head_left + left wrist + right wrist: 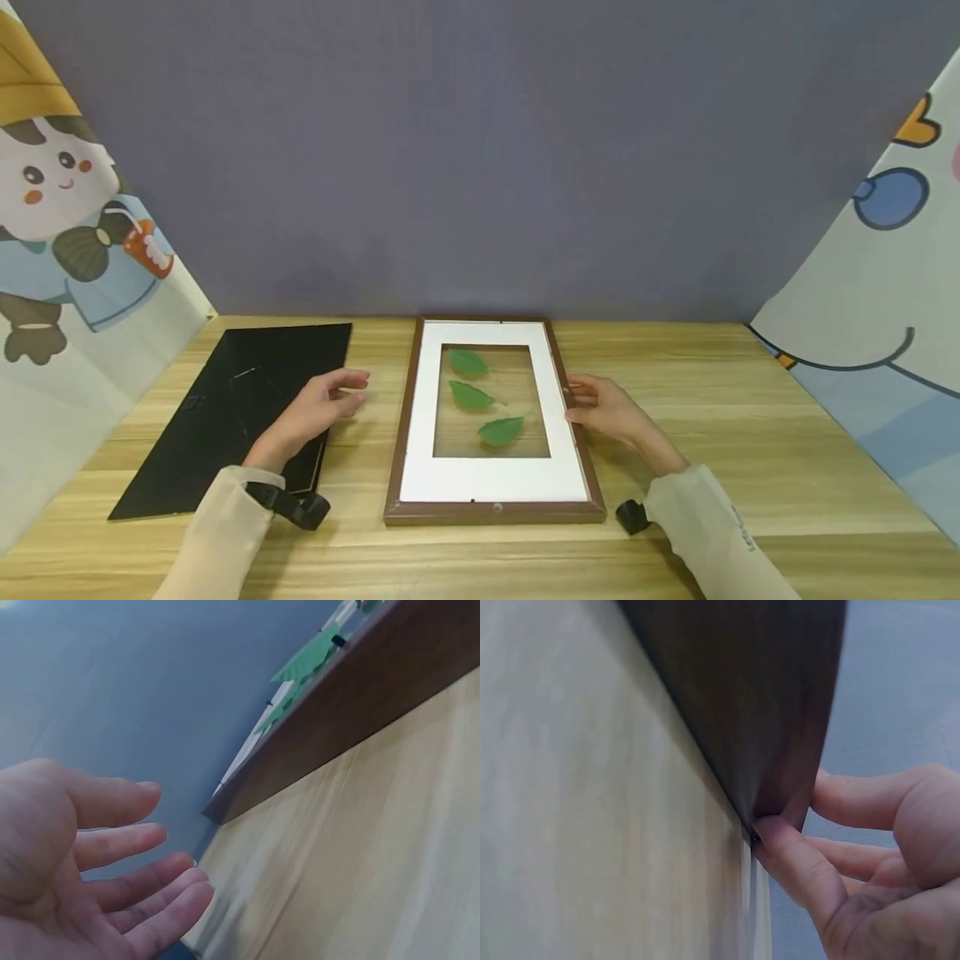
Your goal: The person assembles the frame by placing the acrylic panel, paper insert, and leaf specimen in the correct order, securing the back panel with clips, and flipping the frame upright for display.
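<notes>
A brown picture frame point(442, 512) lies flat on the table in the head view, with a white mat point(491, 482) inside it. Three green leaves point(501, 431) show in the mat's window. At the frame's right edge, my right hand point(611, 410) holds on, thumb at the upper edge and fingers against the side, as the right wrist view shows at the brown side point(757, 712). My left hand point(318, 408) hovers left of the frame, apart from it, fingers relaxed and holding nothing. Partly under that hand lies a black backing board point(187, 442).
The wood-grain table point(750, 433) reaches back to a grey-purple partition point(480, 167). Cartoon-printed panels stand on either side, the left panel point(67, 217) and the right panel point(840, 292).
</notes>
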A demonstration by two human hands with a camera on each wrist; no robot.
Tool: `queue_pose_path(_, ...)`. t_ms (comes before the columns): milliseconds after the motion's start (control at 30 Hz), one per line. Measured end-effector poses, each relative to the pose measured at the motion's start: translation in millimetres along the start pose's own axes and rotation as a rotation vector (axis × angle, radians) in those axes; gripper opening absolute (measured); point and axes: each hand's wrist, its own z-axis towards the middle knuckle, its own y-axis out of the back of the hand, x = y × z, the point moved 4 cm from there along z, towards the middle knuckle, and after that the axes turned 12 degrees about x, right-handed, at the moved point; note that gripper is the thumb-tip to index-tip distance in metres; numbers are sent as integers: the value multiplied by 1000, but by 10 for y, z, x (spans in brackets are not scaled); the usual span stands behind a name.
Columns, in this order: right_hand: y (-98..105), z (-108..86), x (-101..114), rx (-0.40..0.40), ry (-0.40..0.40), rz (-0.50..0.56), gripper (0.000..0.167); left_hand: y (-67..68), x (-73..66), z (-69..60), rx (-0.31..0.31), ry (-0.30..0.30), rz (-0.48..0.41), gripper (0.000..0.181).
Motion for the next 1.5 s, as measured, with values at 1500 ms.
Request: queue_pose_path(1500, 19, -3, -18, 26, -20, 73, 66, 580, 303, -648, -159, 124, 216, 49)
